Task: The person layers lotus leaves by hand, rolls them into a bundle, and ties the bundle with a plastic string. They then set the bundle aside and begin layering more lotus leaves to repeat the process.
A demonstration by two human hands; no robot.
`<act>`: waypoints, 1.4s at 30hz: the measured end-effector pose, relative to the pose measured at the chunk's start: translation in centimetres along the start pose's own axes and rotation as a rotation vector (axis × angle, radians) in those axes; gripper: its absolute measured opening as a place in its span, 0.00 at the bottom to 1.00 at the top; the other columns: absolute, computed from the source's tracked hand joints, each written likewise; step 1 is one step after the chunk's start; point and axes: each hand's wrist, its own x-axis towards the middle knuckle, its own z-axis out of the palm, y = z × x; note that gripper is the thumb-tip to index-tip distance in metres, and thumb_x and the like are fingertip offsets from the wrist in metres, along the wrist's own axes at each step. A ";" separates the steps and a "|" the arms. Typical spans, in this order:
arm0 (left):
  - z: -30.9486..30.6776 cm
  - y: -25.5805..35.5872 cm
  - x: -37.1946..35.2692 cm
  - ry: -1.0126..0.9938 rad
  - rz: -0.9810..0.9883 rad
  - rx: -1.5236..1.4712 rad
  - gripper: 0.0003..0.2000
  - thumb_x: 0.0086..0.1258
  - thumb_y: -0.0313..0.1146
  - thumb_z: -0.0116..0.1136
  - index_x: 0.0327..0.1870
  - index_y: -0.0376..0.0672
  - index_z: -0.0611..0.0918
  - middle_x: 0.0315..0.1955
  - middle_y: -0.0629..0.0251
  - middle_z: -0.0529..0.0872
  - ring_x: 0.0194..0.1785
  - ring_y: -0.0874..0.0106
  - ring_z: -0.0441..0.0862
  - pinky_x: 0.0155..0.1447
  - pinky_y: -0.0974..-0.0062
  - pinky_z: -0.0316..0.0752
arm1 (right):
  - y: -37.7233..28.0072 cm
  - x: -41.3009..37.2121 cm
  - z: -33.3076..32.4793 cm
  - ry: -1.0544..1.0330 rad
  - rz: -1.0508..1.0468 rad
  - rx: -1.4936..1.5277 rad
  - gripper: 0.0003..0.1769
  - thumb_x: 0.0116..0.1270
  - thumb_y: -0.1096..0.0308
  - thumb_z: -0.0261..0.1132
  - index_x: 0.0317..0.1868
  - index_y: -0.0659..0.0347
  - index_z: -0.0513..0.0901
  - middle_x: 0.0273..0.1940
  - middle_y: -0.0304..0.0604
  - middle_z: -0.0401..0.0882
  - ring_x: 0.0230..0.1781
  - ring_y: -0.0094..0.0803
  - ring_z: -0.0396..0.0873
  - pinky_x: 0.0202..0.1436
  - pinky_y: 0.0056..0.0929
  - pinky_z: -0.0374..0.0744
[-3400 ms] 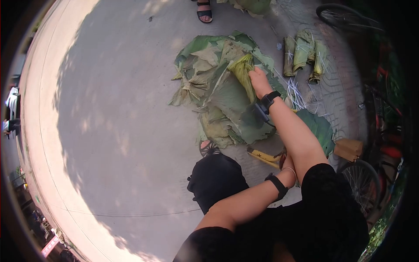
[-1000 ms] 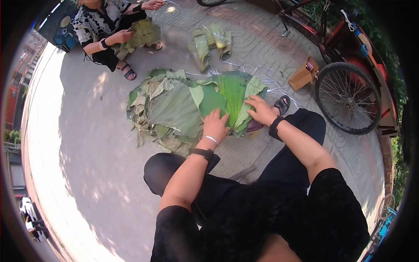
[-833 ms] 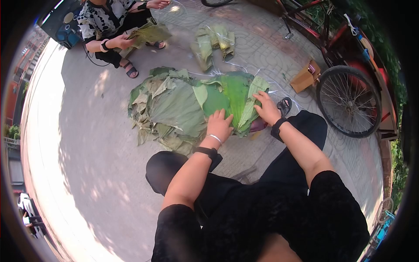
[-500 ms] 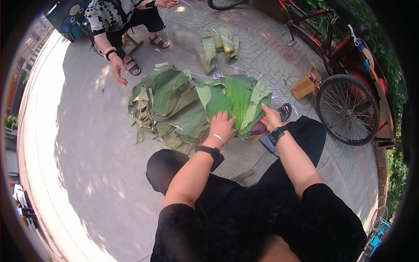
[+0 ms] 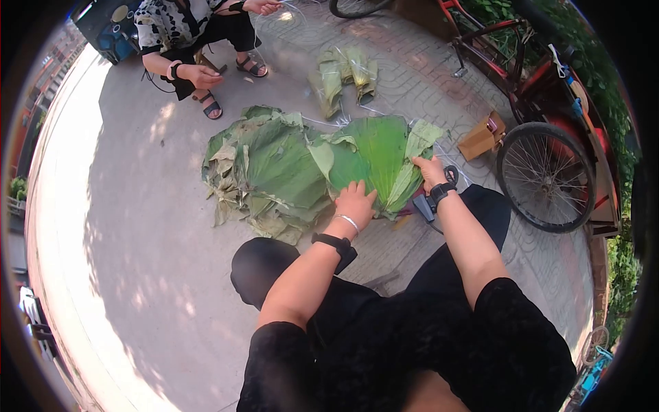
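A bright green lotus leaf [image 5: 384, 152] lies spread in front of me, its right part folded over and paler. My left hand [image 5: 355, 207] rests on the leaf's near edge with its fingers spread. At the right edge, my right hand [image 5: 430, 173] pinches the leaf between thumb and fingers. To the left, overlapping it, is a heap of large, dull green lotus leaves [image 5: 271, 161], crumpled and brownish along the outer side. White string [image 5: 371, 110] runs along the ground behind the leaf.
Tied leaf bundles [image 5: 331, 89] lie farther back. Another person sits at upper left, one hand [image 5: 203, 76] held out and the other near some string. On the right stand a cardboard box [image 5: 482, 137] and a cart wheel [image 5: 547, 176]. A dark handheld device [image 5: 423, 207] is by my right wrist.
My right hand has shifted slightly right and up, and the green leaf is spread wider. The other person's lowered hand has risen and moved right.
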 end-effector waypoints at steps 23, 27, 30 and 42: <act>7.6 1.6 1.5 0.295 -0.098 0.157 0.23 0.74 0.35 0.46 0.69 0.42 0.71 0.70 0.51 0.69 0.72 0.61 0.66 0.71 0.48 0.60 | 5.3 -4.9 36.9 -1.038 -0.442 -1.048 0.21 0.62 0.64 0.69 0.54 0.63 0.81 0.50 0.50 0.85 0.51 0.43 0.84 0.55 0.35 0.80; 6.6 1.9 -0.2 0.401 -0.197 0.111 0.24 0.73 0.37 0.46 0.68 0.39 0.71 0.69 0.42 0.67 0.73 0.47 0.62 0.73 0.45 0.56 | 11.3 -6.9 43.1 -0.739 -0.443 -1.385 0.32 0.58 0.51 0.72 0.61 0.56 0.76 0.61 0.50 0.74 0.65 0.49 0.70 0.63 0.47 0.73; 7.2 1.0 0.4 0.277 -0.161 -0.323 0.26 0.72 0.41 0.44 0.68 0.36 0.69 0.70 0.33 0.62 0.73 0.36 0.57 0.73 0.42 0.55 | 15.3 -6.3 44.7 -0.506 -0.717 -1.464 0.37 0.58 0.50 0.72 0.64 0.58 0.72 0.64 0.50 0.70 0.68 0.52 0.67 0.63 0.55 0.70; 10.3 2.9 2.0 0.183 -0.212 -0.515 0.26 0.77 0.40 0.42 0.75 0.45 0.63 0.75 0.58 0.62 0.77 0.55 0.57 0.79 0.58 0.50 | 14.2 0.9 45.4 -0.659 -0.286 -0.910 0.17 0.64 0.64 0.57 0.49 0.62 0.82 0.48 0.52 0.83 0.53 0.47 0.80 0.53 0.40 0.77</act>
